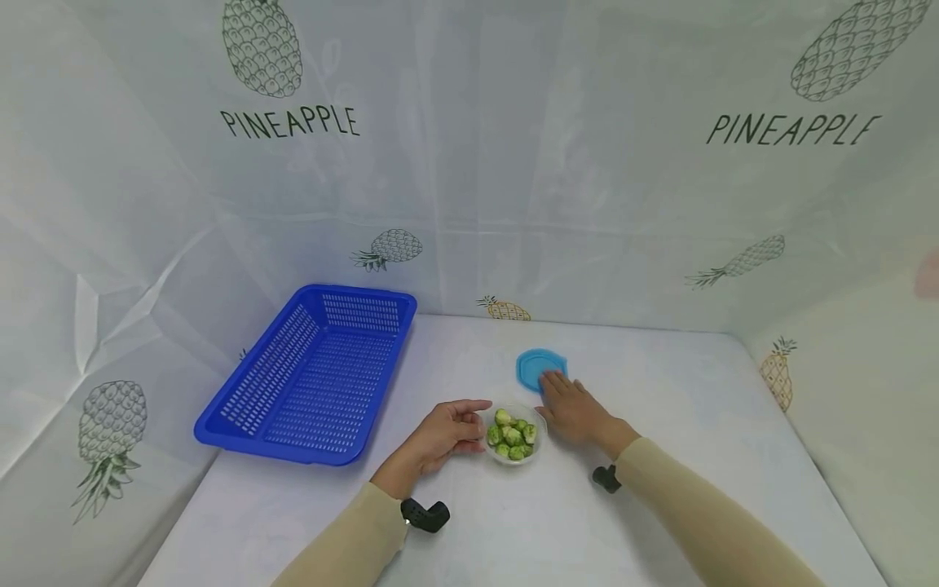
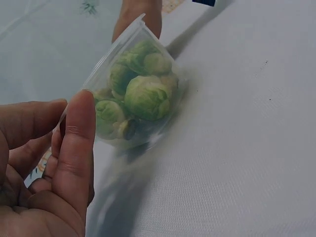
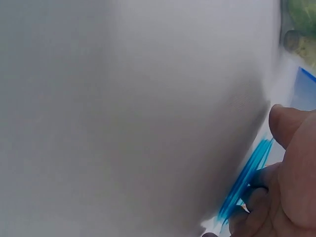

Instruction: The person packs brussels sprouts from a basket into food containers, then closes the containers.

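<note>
A clear plastic container [image 1: 511, 461] of green Brussels sprouts [image 1: 512, 432] stands on the table, mid-front. My left hand [image 1: 446, 432] holds its left side; in the left wrist view the fingertips [image 2: 81, 106] are at the rim and sprouts [image 2: 148, 98] show through the wall. Behind and slightly right of the container lies a round blue lid [image 1: 538, 363] with a small tab. My right hand [image 1: 575, 410] reaches over the lid's near right part, its fingers extended onto it. In the right wrist view the lid [image 3: 247, 175] is blurred at the fingers, while the thumb [image 3: 286, 123] stays apart from it.
A large blue plastic basket [image 1: 381, 399] with slotted walls stands at the left of the white table [image 1: 660, 383]. Pineapple-printed white sheeting [image 1: 513, 163] rises behind and at both sides. Black wrist-camera mounts [image 1: 427, 516] sit beneath both sleeves.
</note>
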A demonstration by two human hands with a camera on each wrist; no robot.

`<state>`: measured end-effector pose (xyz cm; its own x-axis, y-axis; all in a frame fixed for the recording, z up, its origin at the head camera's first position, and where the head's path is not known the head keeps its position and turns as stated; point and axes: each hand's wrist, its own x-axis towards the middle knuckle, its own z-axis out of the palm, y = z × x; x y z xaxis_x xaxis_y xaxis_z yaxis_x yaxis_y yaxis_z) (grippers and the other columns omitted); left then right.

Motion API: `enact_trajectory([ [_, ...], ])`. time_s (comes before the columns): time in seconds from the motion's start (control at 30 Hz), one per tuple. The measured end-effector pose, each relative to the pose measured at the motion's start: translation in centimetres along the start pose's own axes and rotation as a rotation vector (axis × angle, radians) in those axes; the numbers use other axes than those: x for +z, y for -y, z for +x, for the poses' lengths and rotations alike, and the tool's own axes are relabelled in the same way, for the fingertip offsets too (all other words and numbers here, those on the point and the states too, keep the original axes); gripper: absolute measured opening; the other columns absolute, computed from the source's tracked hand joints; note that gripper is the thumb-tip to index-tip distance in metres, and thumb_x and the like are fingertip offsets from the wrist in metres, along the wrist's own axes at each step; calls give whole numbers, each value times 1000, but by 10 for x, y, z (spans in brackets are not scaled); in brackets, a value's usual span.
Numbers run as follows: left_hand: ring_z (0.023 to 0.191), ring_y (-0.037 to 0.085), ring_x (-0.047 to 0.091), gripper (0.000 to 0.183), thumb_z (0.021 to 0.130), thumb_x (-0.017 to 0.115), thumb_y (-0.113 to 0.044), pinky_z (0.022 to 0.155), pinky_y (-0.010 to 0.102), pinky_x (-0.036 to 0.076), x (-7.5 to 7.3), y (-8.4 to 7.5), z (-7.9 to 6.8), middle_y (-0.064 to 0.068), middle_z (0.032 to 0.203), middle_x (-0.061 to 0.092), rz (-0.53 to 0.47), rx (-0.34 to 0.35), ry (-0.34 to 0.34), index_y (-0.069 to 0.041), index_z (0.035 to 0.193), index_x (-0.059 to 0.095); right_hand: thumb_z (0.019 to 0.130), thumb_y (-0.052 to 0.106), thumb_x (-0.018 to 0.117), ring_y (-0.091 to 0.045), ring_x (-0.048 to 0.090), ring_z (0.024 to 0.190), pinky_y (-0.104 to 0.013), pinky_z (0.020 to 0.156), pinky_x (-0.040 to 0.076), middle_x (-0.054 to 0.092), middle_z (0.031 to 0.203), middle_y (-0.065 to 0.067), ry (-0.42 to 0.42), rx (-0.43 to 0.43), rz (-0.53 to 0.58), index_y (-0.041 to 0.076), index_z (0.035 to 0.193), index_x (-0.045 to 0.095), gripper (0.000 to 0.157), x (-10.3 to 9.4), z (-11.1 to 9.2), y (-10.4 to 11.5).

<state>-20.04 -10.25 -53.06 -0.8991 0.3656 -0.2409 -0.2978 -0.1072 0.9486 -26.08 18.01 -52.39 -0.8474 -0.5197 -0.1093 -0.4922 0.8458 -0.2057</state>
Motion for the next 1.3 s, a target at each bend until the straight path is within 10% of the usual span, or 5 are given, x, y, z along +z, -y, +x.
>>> enact_trajectory([
  [0.37, 92, 17, 69, 43, 104, 65, -15, 81, 33, 63, -1, -9, 15, 14, 110, 68, 186, 6, -50, -3, 146, 62, 110, 32, 54, -48, 34, 154, -64, 124, 28, 35, 166, -28, -124, 0, 148, -3, 159, 40, 62, -5, 3, -7],
  [0.63, 104, 17, 68, 44, 109, 59, -14, 98, 39, 60, -4, -39, 50, 25, 140, 59, 18, -7, -107, -2, 151, 56, 109, 27, 58, -48, 49, 143, -63, 115, 42, 47, 158, -27, -229, 148, 393, 0, 155, 47, 55, -26, 9, -26],
  [1.03, 135, 40, 60, 45, 113, 51, -26, 106, 46, 56, -12, -50, 94, 21, 152, 52, -65, -128, -86, -10, 155, 52, 110, 19, 51, -40, 55, 137, -44, 99, 60, 38, 163, -27, -86, 455, 1137, 6, 164, 34, 58, -41, 19, -59],
  [1.3, 132, 37, 63, 48, 114, 49, -26, 105, 47, 57, -9, -49, 110, 22, 158, 49, -80, -192, -100, -9, 158, 47, 111, 17, 51, -34, 62, 129, -41, 93, 62, 48, 154, -26, -51, 543, 1248, 13, 166, 34, 57, -39, 24, -60],
])
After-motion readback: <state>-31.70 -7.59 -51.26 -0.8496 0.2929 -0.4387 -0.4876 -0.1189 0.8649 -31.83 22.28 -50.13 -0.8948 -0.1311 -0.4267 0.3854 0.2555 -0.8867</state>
